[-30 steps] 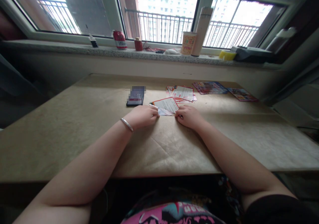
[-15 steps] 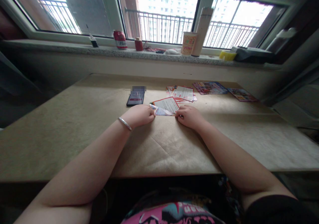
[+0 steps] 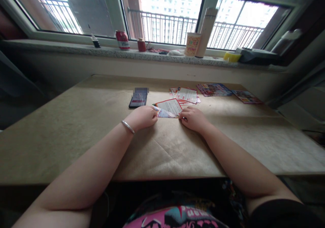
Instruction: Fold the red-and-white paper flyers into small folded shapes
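A printed paper leaflet (image 3: 169, 108), white with red edges, lies partly folded on the brown paper-covered table (image 3: 76, 130). My left hand (image 3: 143, 116), with a silver bangle on the wrist, is closed and pinches the leaflet's left corner. My right hand (image 3: 193, 118) is closed too, pressing the leaflet's right edge against the table. A dark phone (image 3: 138, 99) lies just beyond my left hand.
More leaflets lie further back: a small stack (image 3: 186, 94), a colourful one (image 3: 213, 89) and another (image 3: 246, 96) at the right. The window sill holds a red can (image 3: 122, 40), a paper cup (image 3: 192, 44), a tall tube (image 3: 205, 27) and a yellow object (image 3: 231, 56).
My left hand has slid a little to the left along the leaflet's folded edge. My right hand has stayed put.
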`<move>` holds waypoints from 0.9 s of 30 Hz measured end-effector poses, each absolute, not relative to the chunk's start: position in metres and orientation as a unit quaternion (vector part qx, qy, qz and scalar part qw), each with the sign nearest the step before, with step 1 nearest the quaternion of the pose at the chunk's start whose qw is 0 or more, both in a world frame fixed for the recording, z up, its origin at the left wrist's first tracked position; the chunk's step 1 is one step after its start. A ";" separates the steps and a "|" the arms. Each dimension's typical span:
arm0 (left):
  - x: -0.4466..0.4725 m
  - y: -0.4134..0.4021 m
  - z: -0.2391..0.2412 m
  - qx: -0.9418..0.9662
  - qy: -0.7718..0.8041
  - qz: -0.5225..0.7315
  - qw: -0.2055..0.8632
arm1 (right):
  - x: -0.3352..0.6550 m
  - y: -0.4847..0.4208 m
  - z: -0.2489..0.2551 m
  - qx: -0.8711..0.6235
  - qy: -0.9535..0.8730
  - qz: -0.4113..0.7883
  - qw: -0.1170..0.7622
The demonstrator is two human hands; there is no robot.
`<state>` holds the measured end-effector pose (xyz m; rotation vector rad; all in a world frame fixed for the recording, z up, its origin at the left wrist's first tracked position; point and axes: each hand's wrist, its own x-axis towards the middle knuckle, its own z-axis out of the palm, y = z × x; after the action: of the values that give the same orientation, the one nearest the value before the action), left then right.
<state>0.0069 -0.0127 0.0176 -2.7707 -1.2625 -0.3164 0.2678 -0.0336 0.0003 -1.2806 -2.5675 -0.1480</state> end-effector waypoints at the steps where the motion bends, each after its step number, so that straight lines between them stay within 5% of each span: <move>1: 0.007 -0.011 0.016 -0.909 -0.403 -0.097 0.043 | 0.268 -0.033 0.000 -0.441 -0.886 -0.055 0.131; 6: 0.014 -0.007 0.002 -0.915 -0.359 -0.185 0.026 | 0.267 -0.033 -0.001 -0.439 -0.886 -0.076 0.130; 27: 0.039 -0.018 0.001 -0.923 -0.353 -0.117 0.098 | 0.248 -0.030 -0.009 -0.438 -0.879 -0.044 0.185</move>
<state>0.0393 -0.0182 0.0006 -2.7322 -1.0445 -0.3468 0.2480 -0.0299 -0.0092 -1.2339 -2.4757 -0.1232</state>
